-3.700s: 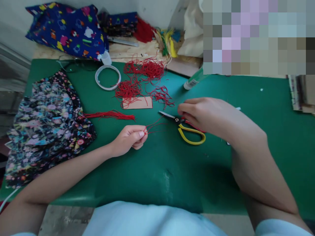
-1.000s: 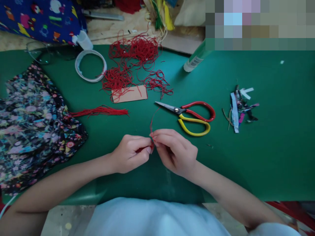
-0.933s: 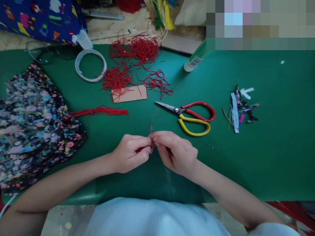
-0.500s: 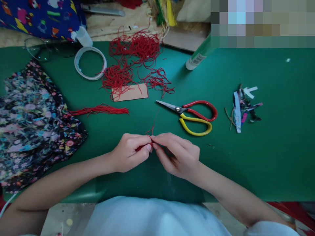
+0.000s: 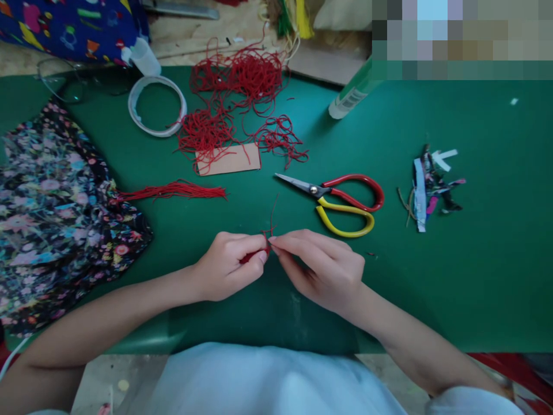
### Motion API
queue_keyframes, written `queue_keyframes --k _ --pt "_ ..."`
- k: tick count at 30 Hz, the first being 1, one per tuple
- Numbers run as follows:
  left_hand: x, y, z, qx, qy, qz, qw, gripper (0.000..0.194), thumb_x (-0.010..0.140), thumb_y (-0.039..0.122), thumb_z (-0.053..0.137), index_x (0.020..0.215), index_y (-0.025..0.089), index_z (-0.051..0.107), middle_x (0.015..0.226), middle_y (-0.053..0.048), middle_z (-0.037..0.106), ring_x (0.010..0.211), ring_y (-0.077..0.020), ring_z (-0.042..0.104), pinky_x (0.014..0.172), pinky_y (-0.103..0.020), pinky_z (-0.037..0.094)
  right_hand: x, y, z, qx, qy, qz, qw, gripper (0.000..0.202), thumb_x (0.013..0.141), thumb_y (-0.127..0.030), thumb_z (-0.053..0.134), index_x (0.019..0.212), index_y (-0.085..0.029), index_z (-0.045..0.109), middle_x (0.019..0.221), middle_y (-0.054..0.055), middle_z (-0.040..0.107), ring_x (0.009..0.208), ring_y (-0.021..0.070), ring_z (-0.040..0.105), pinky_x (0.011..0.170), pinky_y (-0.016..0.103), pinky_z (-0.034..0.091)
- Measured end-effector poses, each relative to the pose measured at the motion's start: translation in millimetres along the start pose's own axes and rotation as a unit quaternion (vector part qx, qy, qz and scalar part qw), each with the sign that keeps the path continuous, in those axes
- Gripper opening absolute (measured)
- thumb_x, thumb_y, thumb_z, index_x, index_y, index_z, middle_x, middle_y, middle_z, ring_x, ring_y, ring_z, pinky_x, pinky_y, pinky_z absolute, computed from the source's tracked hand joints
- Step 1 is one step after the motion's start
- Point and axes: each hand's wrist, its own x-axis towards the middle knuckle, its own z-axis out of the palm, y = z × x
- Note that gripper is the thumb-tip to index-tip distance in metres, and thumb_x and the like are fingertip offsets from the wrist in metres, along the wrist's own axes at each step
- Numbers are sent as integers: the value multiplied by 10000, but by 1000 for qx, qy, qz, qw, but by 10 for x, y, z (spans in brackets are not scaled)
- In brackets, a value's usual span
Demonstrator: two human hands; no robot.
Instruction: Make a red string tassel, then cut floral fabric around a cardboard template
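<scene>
Red thread (image 5: 254, 256) is bundled inside my left hand (image 5: 231, 265), whose thumb and forefinger press together on it. The fingertips of my right hand (image 5: 322, 268) pinch a thin red strand close beside the left thumb. Loose thread ends stick up above the fingertips. Scissors (image 5: 314, 190) with one red and one yellow handle lie just beyond my right hand, blades pointing left. A red tassel (image 5: 177, 189) lies on the green table (image 5: 475, 276), its left end at a floral cloth (image 5: 56, 219).
Tangled red thread (image 5: 254, 78) lies at the back, partly over a cardboard piece (image 5: 231, 160). Near it are a white tape ring (image 5: 132, 109) and a green tube (image 5: 349, 99). Fabric scraps (image 5: 420, 196) lie at the right, glasses (image 5: 60, 86) at the back left.
My right hand has shifted slightly to the right, its fingertips still at the strand. The thread ends above the fingers have changed shape. The whole view has moved a little.
</scene>
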Motion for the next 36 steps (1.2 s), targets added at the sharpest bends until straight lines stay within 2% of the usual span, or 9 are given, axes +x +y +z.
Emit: queue_keyframes --k 3,7,14,20,25,28,31,33,36 --pt "-5 -7 -2 2 -6 -1 1000 269 905 163 405 652 168 496 539 56 450 489 -53 434 501 -169 351 18 -7 -26 -10 9 0 1000 193 861 -58 649 989 -199 623 852 36 765 719 123 711 680 222 586" --pt "-10 -14 2 8 -12 -2 1000 266 902 160 400 654 169 497 538 55 455 493 -56 436 501 -172 348 0 -18 -27 -48 23 1 999 206 847 -75 686 976 -225 626 842 0 776 617 111 673 579 233 544" --pt "-12 -20 1 1 -11 1 1000 269 905 153 403 655 155 502 543 53 446 498 -48 425 510 -166 343 2 -25 -7 12 19 40 999 196 866 -44 647 991 -192 615 894 22 761 780 102 711 723 201 573" --pt "-28 -21 13 -13 -9 -15 1000 271 917 169 412 664 152 506 549 60 420 500 -41 406 515 -162 330 24 -46 -17 26 -2 108 994 169 881 -108 645 1026 -183 601 842 31 699 770 112 677 639 205 541" --pt "-29 -23 16 -17 0 -17 1000 265 922 169 421 670 151 504 553 66 403 505 -36 395 520 -161 317 36 -61 -70 65 -18 144 987 71 899 -129 616 905 -191 584 691 -27 605 560 67 544 521 194 440" --pt "-29 -29 22 -19 -1 -13 1000 256 920 162 426 674 152 498 553 70 390 504 -34 387 517 -160 312 57 -59 -123 96 -84 150 981 158 917 -147 602 772 -184 551 560 -66 468 477 49 424 466 201 342" --pt "-37 -35 31 -17 5 -12 1000 258 923 165 428 672 156 485 557 69 392 511 -35 391 521 -162 309 66 -46 -159 75 -155 105 979 219 941 -172 569 723 -168 543 575 -45 455 529 72 406 505 225 331" --pt "-41 -37 33 -14 11 -13 1000 260 926 169 426 673 159 480 562 67 399 516 -36 393 525 -165 310 61 -33 -172 13 -183 35 982 231 949 -189 550 721 -157 569 634 -1 515 620 112 433 579 257 360" --pt "-40 -34 25 -5 3 -10 1000 258 926 166 423 677 158 491 562 61 418 517 -41 407 527 -165 325 52 -7 -190 -64 -227 -58 970 233 955 -188 524 740 -157 606 724 44 582 741 160 466 694 310 381"
